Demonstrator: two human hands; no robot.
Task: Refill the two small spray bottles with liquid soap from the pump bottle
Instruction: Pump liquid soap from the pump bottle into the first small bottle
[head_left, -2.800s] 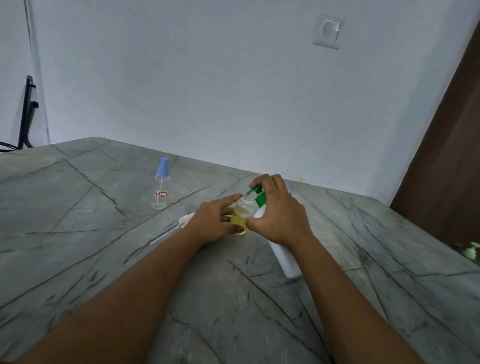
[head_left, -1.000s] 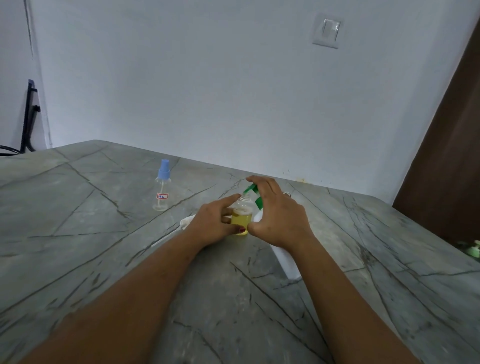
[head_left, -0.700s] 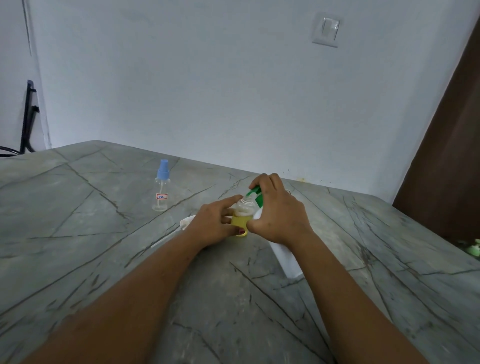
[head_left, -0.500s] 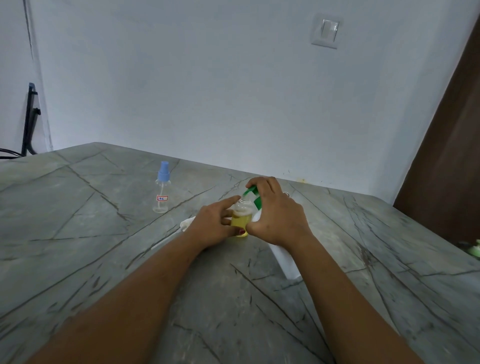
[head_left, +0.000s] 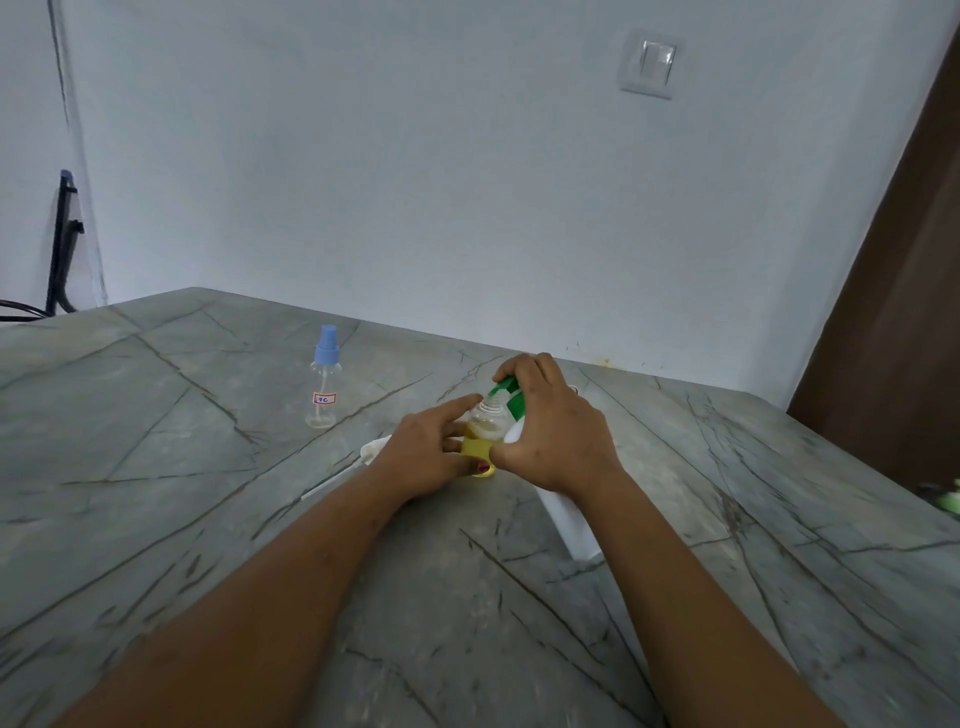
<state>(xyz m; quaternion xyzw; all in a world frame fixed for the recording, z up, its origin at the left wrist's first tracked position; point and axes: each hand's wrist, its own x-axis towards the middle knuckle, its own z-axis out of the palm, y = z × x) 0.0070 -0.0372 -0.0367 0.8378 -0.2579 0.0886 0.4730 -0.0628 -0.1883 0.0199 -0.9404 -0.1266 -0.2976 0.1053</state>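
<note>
Grey veined stone table (head_left: 156, 467) against a pale wall. My left hand (head_left: 423, 457) grips the small clear open bottle (head_left: 485, 431), part-filled with yellow soap, mid-table; my right hand (head_left: 556, 441) curls over the green head of the white pump bottle (head_left: 567, 522). I should press slowly, spout right over the mouth. Toward the far left corner, the blue-capped clear spray bottle (head_left: 323, 384) has a label (head_left: 325, 399) that seems to read "7C".

Pump bottle (head_left: 571, 525): white body mostly behind the right hand (head_left: 558, 441) and forearm; fingers cover half of its green head.
Small bottle (head_left: 485, 423): lower wall and base hidden by the left hand (head_left: 423, 457).
White piece (head_left: 375, 448): partly behind the left hand, unidentifiable.
Label (head_left: 325, 399): too small to read.
Green thing (head_left: 948, 501): blurred, cut off at the right edge.
</note>
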